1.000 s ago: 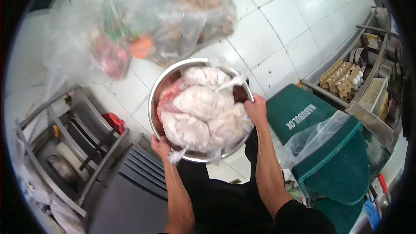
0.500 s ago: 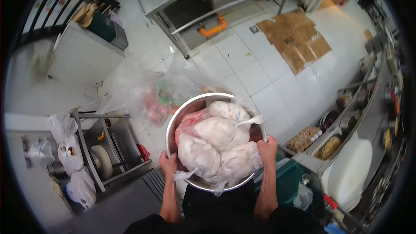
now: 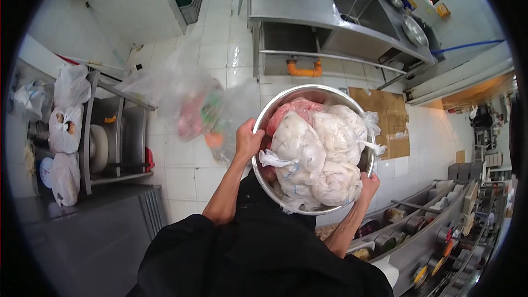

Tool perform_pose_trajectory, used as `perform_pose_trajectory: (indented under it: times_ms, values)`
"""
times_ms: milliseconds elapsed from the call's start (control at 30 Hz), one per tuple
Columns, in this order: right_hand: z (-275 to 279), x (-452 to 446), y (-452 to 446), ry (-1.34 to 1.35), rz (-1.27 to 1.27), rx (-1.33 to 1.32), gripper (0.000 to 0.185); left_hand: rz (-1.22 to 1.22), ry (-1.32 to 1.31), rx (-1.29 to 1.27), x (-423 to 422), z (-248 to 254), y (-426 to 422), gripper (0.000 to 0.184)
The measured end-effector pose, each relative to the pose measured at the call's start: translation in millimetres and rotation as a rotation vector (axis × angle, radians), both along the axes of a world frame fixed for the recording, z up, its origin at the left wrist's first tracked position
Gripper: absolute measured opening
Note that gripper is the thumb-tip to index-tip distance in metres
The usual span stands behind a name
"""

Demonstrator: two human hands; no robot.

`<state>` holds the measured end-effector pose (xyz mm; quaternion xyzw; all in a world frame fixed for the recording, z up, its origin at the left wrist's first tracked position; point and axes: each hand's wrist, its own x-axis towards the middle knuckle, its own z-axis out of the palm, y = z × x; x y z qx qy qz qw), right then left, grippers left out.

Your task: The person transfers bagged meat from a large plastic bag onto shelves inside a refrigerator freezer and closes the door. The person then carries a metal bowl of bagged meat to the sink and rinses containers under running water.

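Between my two hands is a round metal basin (image 3: 280, 97), held up in front of my body. Several knotted clear plastic bags of whitish content (image 3: 300, 146) fill it, with a bag of reddish content (image 3: 297, 108) at the far left inside. My left hand (image 3: 249, 139) grips the rim on the left side. On the lower right of the rim my right hand (image 3: 369, 185) is closed. Parts of the fingers of both hands are hidden by the basin.
Large plastic bags (image 3: 192, 115) lie on the tiled floor ahead to the left. A steel sink counter (image 3: 297, 5) stands ahead, with flattened cardboard (image 3: 388, 121) on the floor beside it. Racks (image 3: 88, 132) are at left, a cluttered counter (image 3: 407, 258) at right.
The basin and both hands have shifted right and up in the view, and the basin has turned. The view has swung toward the sink counter, and the green bin at right has left the view.
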<state>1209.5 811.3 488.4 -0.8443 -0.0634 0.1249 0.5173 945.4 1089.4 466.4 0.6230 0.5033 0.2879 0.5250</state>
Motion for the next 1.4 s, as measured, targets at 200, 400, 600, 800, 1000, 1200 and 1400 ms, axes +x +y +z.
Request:
perform_pose_trajectory:
  times_ms: [200,400,600,800,1000,1200,1400]
  values:
    - [-30.3,91.5,66.2,-0.033,0.076,0.022,0.007,0.094,-0.013,0.038,72.3,-35.1,46.8,0.009]
    - [-66.9,198.3,171.3,0.005,0.265,-0.101,0.007,0.171,0.198,0.117,152.0,-56.0,101.9,0.01]
    - [-91.0,247.9,249.8,0.176,0.311,0.023,0.006,0.343,0.134,-0.04,189.5,-85.3,139.5,0.013]
    - [-165.6,276.9,334.1,0.226,0.386,0.053,0.01,0.42,0.263,0.071,203.0,-145.2,204.5,0.018]
    - [-272.6,285.1,415.4,-0.051,0.441,-0.07,0.009,0.356,0.528,0.132,205.8,-231.6,303.4,0.018]
    - [-296.9,273.5,458.6,0.15,0.231,0.288,0.015,0.302,0.294,0.293,200.9,-291.0,346.4,0.015]
    - [-306.6,261.8,481.0,0.116,0.245,-0.009,0.022,0.25,0.444,0.18,193.1,-290.8,367.4,0.016]
